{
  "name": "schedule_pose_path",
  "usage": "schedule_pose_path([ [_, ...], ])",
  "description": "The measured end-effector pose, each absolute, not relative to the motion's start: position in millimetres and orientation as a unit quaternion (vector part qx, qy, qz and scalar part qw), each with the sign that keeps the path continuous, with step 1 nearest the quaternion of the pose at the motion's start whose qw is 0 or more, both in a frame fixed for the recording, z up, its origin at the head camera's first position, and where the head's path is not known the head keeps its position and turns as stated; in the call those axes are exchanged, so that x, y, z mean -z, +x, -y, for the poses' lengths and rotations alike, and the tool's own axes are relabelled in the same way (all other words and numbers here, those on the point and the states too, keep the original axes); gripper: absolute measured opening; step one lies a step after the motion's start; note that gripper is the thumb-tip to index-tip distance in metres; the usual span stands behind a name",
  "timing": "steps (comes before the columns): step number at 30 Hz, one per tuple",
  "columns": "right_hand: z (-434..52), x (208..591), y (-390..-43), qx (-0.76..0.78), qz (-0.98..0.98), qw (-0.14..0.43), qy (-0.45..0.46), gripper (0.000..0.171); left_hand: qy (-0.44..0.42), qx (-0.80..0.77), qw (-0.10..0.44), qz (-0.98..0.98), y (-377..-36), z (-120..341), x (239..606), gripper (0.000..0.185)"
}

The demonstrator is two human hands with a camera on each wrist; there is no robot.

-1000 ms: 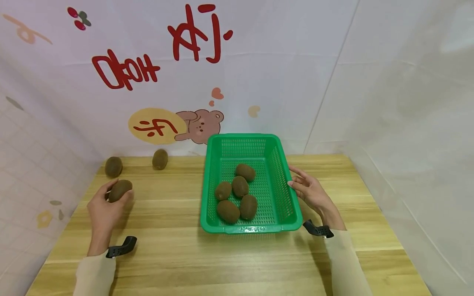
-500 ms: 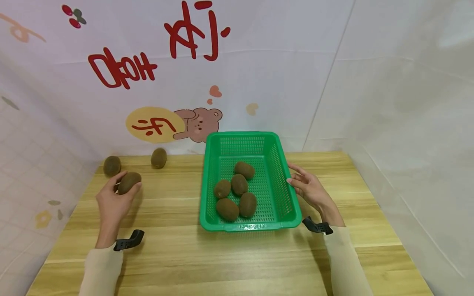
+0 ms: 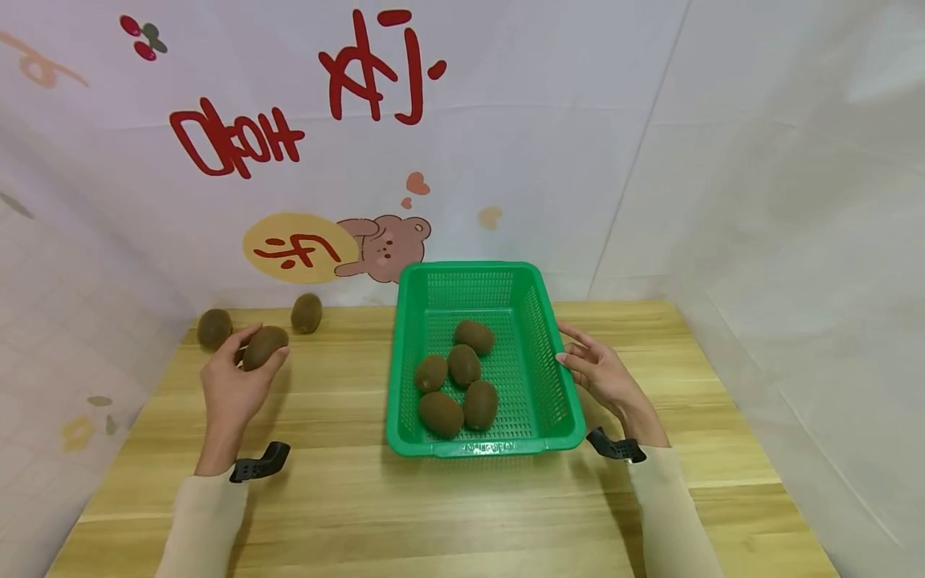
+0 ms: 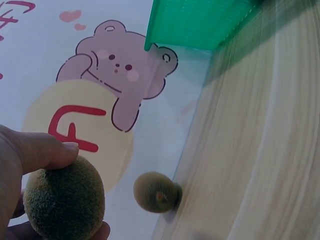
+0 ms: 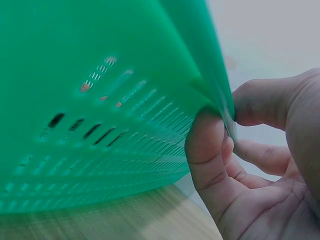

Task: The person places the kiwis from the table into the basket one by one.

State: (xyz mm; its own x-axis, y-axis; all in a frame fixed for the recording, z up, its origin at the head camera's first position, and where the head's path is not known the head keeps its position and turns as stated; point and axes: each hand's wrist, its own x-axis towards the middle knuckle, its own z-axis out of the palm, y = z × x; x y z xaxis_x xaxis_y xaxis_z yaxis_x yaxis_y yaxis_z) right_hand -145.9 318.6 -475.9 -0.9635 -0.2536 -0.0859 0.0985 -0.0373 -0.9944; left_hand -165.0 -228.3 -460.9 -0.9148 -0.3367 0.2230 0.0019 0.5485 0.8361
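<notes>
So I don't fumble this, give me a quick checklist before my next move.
1. Left hand grips one kiwifruit: ok.
2. Right hand holds the green plastic basket by its rim: ok.
3. Room in the basket, right of its five kiwifruit: ok.
4. Every kiwifruit in the basket: not ok; two loose kiwifruit lie on the table.
5. Basket base flat on the table: cannot tell.

Eight kiwis (image 3: 465, 366), one green basket (image 3: 484, 448), two black wristbands (image 3: 260, 464).
</notes>
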Motion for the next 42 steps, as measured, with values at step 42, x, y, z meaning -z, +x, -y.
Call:
schedule_pose_path([
  [42, -318.0, 477.1, -147.7, 0.732, -0.667, 0.123, -0.068, 0.072, -0.065, 0.467, 0.197, 0.86, -189.8, 164.0, 456.3, 0.052],
])
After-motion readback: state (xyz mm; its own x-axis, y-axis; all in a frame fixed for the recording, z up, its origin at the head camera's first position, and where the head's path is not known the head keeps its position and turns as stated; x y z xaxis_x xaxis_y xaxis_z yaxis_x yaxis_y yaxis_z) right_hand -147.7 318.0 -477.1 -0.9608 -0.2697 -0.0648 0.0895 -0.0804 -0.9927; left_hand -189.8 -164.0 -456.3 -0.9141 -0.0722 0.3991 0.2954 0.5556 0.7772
